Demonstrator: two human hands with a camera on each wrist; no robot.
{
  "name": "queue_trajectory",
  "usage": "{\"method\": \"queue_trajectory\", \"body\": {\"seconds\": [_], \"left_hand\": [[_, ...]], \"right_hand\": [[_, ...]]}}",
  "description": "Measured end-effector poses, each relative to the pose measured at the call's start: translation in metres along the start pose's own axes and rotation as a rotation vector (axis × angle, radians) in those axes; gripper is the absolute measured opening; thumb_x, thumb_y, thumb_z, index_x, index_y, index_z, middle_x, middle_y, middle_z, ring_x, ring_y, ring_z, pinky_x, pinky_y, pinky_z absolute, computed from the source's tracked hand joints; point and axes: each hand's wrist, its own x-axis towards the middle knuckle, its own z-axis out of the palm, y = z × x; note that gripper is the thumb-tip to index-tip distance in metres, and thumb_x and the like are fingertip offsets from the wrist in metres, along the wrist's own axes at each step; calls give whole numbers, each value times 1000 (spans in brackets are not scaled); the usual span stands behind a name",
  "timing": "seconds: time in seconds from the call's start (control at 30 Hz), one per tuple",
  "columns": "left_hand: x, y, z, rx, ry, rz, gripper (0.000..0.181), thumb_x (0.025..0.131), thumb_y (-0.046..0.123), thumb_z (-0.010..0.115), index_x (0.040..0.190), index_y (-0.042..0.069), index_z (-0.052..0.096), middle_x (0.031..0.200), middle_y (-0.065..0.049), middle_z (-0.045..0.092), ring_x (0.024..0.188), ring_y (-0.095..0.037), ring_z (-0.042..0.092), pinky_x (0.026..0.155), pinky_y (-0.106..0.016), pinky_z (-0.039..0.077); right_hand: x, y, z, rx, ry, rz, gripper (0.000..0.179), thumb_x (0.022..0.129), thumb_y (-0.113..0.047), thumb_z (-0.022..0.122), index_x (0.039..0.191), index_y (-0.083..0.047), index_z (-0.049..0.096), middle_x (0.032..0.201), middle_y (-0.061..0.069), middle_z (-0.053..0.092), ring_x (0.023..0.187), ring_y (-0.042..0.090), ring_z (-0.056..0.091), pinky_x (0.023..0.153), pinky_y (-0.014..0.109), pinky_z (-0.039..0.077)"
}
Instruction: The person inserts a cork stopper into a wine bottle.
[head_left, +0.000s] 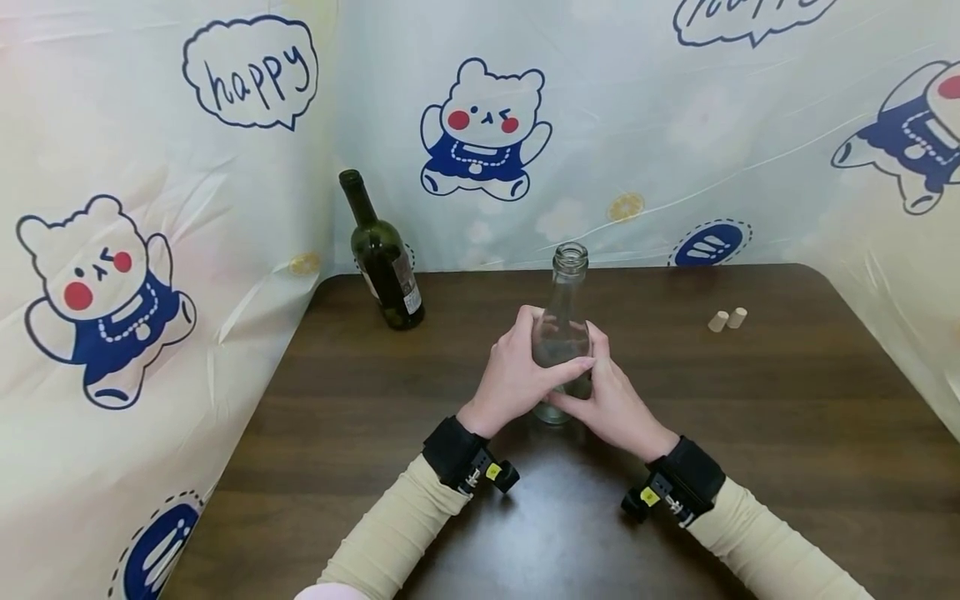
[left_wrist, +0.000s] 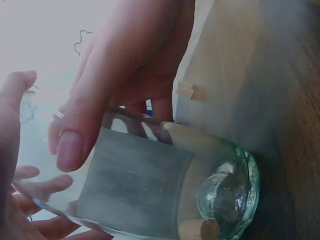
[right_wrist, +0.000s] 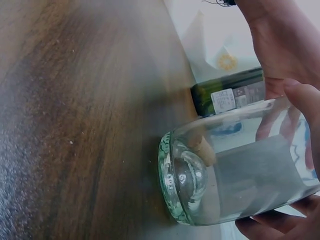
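Note:
A clear glass bottle (head_left: 561,337) stands upright near the middle of the table, its neck open. My left hand (head_left: 513,371) grips its body from the left, thumb laid across the front. From the right my right hand (head_left: 618,404) holds it lower down, fingers curled round the far side. Through the glass a cork (right_wrist: 202,150) shows inside, lying beside the raised dome of the base. A grey rectangular label (left_wrist: 135,180) covers part of the body. The bottle's base sits close over the tabletop in both wrist views.
A dark green wine bottle (head_left: 384,267) with a label stands at the table's back left. Two loose corks (head_left: 717,322) stand side by side at the right rear. Behind the brown wooden table (head_left: 322,467) hangs a printed cloth (head_left: 615,125) with cartoon bears.

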Motion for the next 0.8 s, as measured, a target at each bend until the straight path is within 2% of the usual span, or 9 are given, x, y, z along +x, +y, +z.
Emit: {"method": "queue_trajectory", "body": {"seconds": [0.2, 0.4, 0.47, 0.57, 0.8], "left_hand": [[1, 0, -2, -12, -25, -13, 66, 77, 66, 75, 121, 25, 48, 122, 8, 69, 117, -8, 62, 97, -42, 50], [1, 1, -2, -11, -34, -31, 68, 78, 67, 73, 123, 24, 47, 124, 5, 68, 116, -11, 62, 92, -42, 52], [0, 0, -2, -12, -32, -39, 69, 77, 68, 73, 123, 23, 46, 123, 5, 68, 115, -11, 62, 92, -41, 52], [0, 0, -2, -15, -28, -45, 70, 77, 68, 73, 123, 23, 46, 123, 6, 68, 115, -10, 62, 92, -41, 52], [0, 0, 0, -12, -36, -62, 74, 76, 72, 71, 126, 23, 46, 126, 5, 67, 118, -12, 61, 95, -42, 51]], "right_hand": [[3, 2, -7, 13, -55, 1, 101, 86, -46, 77, 161, -21, 14, 160, 9, 36, 136, 23, 51, 106, 52, 47], [1, 13, -29, -33, -117, 3, 80, 81, -46, 81, 146, -18, 45, 144, 6, 52, 127, 24, 57, 100, 51, 53], [0, 20, -39, -79, -110, 0, 74, 81, -44, 83, 141, -15, 52, 140, 8, 55, 125, 27, 58, 98, 53, 54], [-4, 30, -57, -157, -83, 24, 71, 83, -39, 83, 140, -8, 56, 138, 14, 57, 122, 34, 59, 96, 57, 54], [-4, 53, -106, -298, 17, 188, 62, 86, -30, 81, 137, -2, 60, 136, 24, 59, 117, 43, 61, 92, 63, 51]]}}
